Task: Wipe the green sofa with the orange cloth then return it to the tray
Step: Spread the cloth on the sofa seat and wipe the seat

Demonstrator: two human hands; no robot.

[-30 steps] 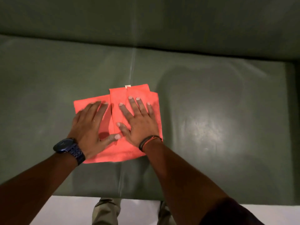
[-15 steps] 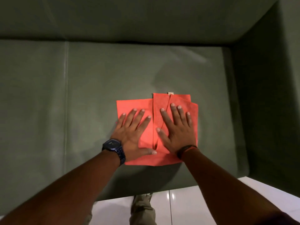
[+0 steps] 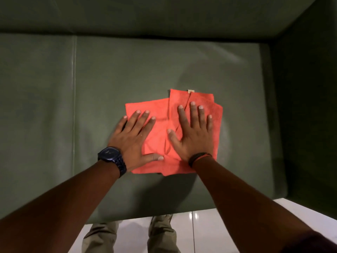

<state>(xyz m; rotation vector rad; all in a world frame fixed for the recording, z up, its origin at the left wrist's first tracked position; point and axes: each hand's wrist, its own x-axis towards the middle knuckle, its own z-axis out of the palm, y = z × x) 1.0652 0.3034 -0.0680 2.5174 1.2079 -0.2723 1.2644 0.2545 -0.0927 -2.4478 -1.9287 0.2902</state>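
The orange cloth (image 3: 160, 143) lies flat on the seat cushion of the green sofa (image 3: 91, 92), toward the right end of the seat, near the armrest (image 3: 306, 106) but apart from it. You have both palms pressed down on it. Your left hand (image 3: 133, 141) lies flat with the fingers spread and pointing up and to the right, thumb stretched across the cloth's lower part; its outer edge hangs over the cloth's left side onto the cushion. Your right hand (image 3: 195, 136) is flat too, fingers fanned toward the backrest, wholly on the cloth. Neither hand is curled round anything: both lie open, pressing rather than gripping.

There is one cloth, folded into overlapping layers, so the far edge steps up on the right, where a small pale tag (image 3: 191, 91) shows. A crease runs between your hands.

You wear one dark wristwatch (image 3: 111, 156) on the left wrist and a dark band with an orange cord (image 3: 199, 157) on the right. Below the sofa's front edge show your two trouser legs (image 3: 160, 232) on a glossy white floor (image 3: 209, 230).
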